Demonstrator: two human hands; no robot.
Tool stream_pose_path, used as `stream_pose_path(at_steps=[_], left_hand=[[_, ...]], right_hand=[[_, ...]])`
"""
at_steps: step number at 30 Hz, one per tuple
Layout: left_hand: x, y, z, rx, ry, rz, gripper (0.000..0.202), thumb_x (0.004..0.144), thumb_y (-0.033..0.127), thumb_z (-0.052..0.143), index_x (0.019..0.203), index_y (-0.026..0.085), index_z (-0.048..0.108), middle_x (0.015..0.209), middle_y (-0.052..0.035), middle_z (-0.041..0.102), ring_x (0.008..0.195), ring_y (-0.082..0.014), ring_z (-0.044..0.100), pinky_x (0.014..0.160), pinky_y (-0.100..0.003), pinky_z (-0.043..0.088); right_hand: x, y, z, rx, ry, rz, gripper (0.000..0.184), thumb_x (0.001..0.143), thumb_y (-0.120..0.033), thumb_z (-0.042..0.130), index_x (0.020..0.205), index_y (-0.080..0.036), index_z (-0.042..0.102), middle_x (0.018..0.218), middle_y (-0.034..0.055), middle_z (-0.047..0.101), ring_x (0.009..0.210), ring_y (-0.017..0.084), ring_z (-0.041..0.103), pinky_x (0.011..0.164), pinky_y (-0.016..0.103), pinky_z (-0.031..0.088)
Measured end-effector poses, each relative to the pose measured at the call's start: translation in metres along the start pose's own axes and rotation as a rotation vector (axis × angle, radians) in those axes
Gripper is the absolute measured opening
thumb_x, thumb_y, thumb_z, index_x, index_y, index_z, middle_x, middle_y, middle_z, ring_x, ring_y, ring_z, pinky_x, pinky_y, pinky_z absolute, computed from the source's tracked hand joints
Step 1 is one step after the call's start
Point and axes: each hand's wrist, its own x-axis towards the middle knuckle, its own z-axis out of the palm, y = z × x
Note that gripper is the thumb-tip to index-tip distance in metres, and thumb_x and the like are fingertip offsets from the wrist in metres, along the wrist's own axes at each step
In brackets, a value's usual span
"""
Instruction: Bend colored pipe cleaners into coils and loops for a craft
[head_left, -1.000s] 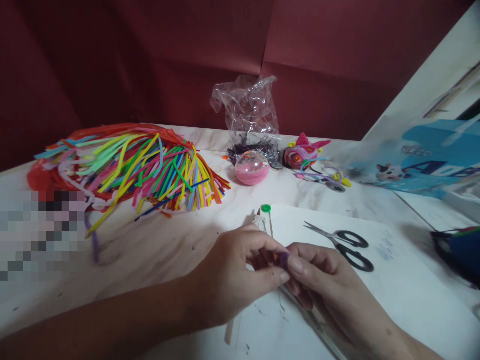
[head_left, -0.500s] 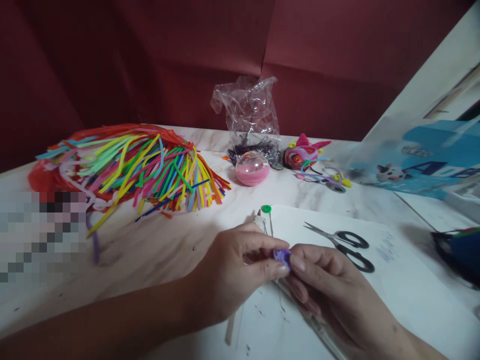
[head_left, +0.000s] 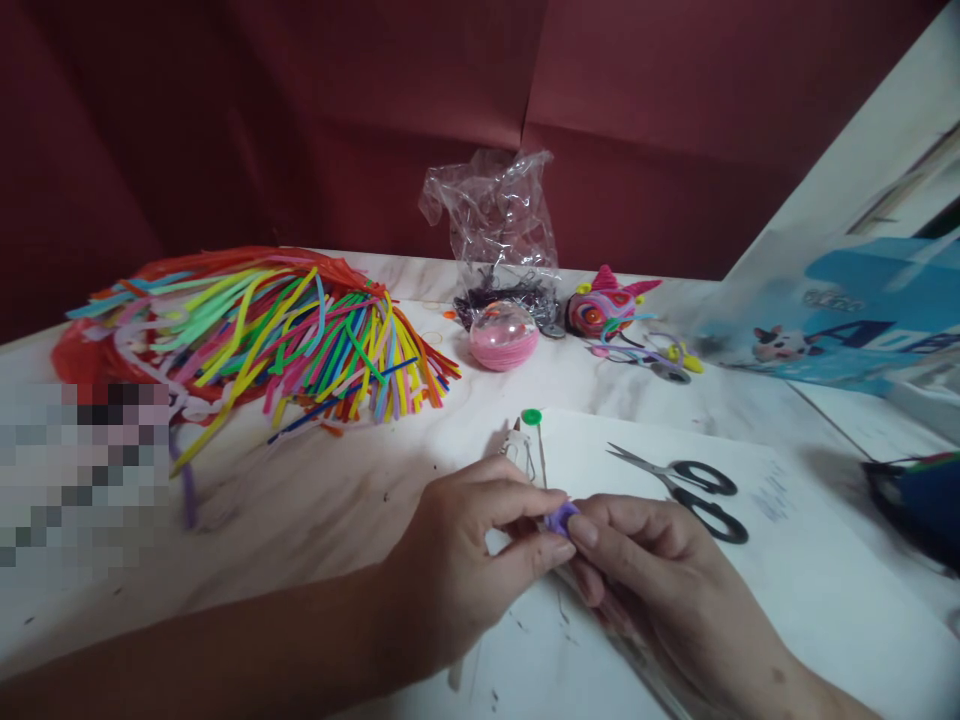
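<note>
Both hands meet low in the middle of the view over a white sheet of paper. My left hand and my right hand pinch a small purple pipe-cleaner piece between thumbs and forefingers. Only a small bit of the purple shows between the fingertips. A thin clear stick lies under my right hand. Black-handled scissors lie shut on the paper just right of my hands.
A heap of coloured pipe cleaners fills the left of the marble table. Behind are a pink-filled clear ball, a crumpled plastic bag, a pipe-cleaner unicorn figure and a green button. A blue box leans at right.
Both hands have shifted slightly left and lower, fingertips rolling the purple piece, which shows a little more than a second ago. Nothing else has moved.
</note>
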Motion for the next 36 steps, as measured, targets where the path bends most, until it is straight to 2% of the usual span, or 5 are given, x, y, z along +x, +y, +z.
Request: stream_pose_path(at_steps=[7, 16, 23, 30, 36], left_hand=[[0.0015, 0.0028, -0.0017, -0.01, -0.001, 0.086, 0.018, 0.072, 0.01, 0.058, 0.087, 0.011, 0.069, 0.069, -0.0033, 0.061, 0.06, -0.0093, 0.056, 0.056, -0.018, 0.046], [0.0005, 0.0009, 0.0046, -0.021, 0.098, -0.062, 0.019, 0.068, 0.013, 0.063, 0.087, 0.012, 0.06, 0.072, -0.002, 0.063, 0.065, -0.0112, 0.059, 0.061, -0.022, 0.049], [0.0026, 0.0007, 0.0003, 0.121, 0.084, 0.174, 0.01, 0.07, 0.008, 0.059, 0.078, 0.012, 0.064, 0.067, -0.0017, 0.059, 0.059, -0.0089, 0.054, 0.054, -0.019, 0.045], [0.0042, -0.0014, -0.0012, 0.155, 0.028, 0.142, 0.019, 0.07, 0.011, 0.061, 0.088, 0.009, 0.065, 0.074, -0.0043, 0.06, 0.064, -0.0104, 0.056, 0.058, -0.02, 0.047], [0.0027, -0.0032, 0.0001, 0.134, 0.049, 0.203, 0.011, 0.068, 0.01, 0.064, 0.079, 0.01, 0.066, 0.069, -0.0034, 0.062, 0.062, -0.0095, 0.058, 0.057, -0.018, 0.047]], right_hand=[[-0.0026, 0.0015, -0.0007, -0.006, -0.032, -0.01, 0.038, 0.076, -0.039, 0.062, 0.05, -0.012, 0.058, 0.038, -0.0025, 0.046, 0.035, 0.003, 0.033, 0.037, 0.019, 0.02], [0.0006, 0.003, 0.005, 0.069, 0.045, -0.041, 0.042, 0.075, -0.042, 0.062, 0.044, -0.013, 0.055, 0.034, -0.0035, 0.042, 0.034, 0.004, 0.031, 0.037, 0.021, 0.019], [-0.0002, 0.0008, 0.0022, 0.045, -0.033, -0.011, 0.042, 0.078, -0.042, 0.058, 0.048, -0.012, 0.058, 0.037, -0.0019, 0.044, 0.035, 0.004, 0.033, 0.037, 0.02, 0.019], [0.0026, -0.0011, 0.0029, 0.124, 0.061, -0.003, 0.031, 0.068, -0.035, 0.07, 0.05, -0.013, 0.058, 0.038, -0.0035, 0.048, 0.031, 0.002, 0.032, 0.035, 0.018, 0.019], [0.001, 0.0004, 0.0012, 0.058, 0.027, 0.025, 0.03, 0.069, -0.036, 0.069, 0.051, -0.013, 0.061, 0.037, -0.0035, 0.048, 0.033, 0.002, 0.033, 0.034, 0.017, 0.018]])
